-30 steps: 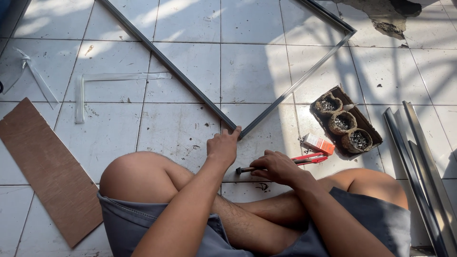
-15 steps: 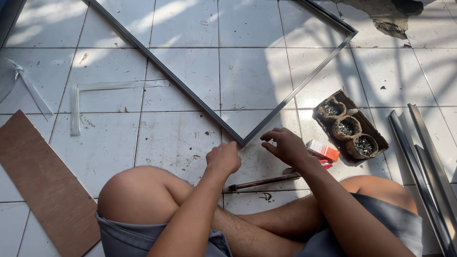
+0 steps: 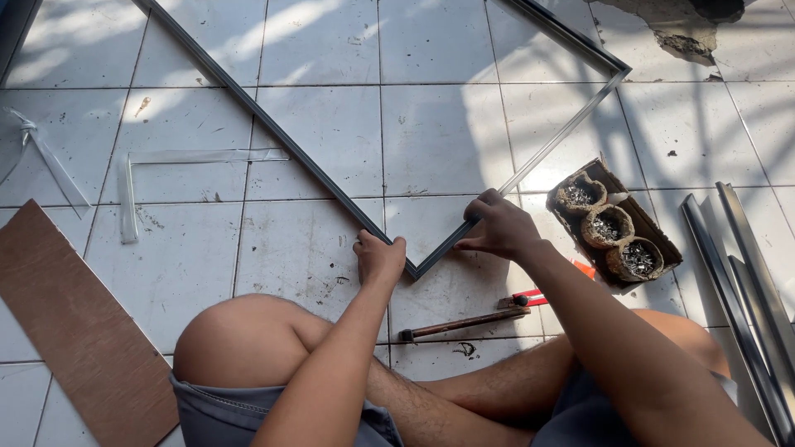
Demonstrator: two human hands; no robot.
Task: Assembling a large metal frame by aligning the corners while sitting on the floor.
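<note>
Person seated cross-legged on a tiled floor (image 3: 315, 124), both hands at the near corner of a metal frame (image 3: 290, 149) that lies flat on the tiles.

Left hand (image 3: 379, 258): closed over the frame just left of the corner, fingers curled down on the bar. The fingertips are hidden behind the hand, so the depth of grip cannot be judged.

Right hand (image 3: 499, 228): closed on the frame's right bar just above the corner, thumb and fingers pinching it. The bar under the hand is covered.

Frame: the corner points toward the person; both bars run away from it and out past the top edge, so the far side is cut off. A second corner shows at the upper right.

Just below the corner, near the right forearm, lies a hammer (image 3: 460, 324); its head is partly hidden by the arm. Beside it is a red tool (image 3: 530, 296), mostly covered, kind not discernible.

Right of the corner, a cardboard tray (image 3: 662, 248) holds three cups (image 3: 609, 225) of small metal pieces, too small to identify.

Further right, metal strips (image 3: 741, 273) run off the lower edge. Far left of the corner lie a brown board (image 3: 74, 331), cut off at the bottom, and clear plastic strips (image 3: 132, 190).
</note>
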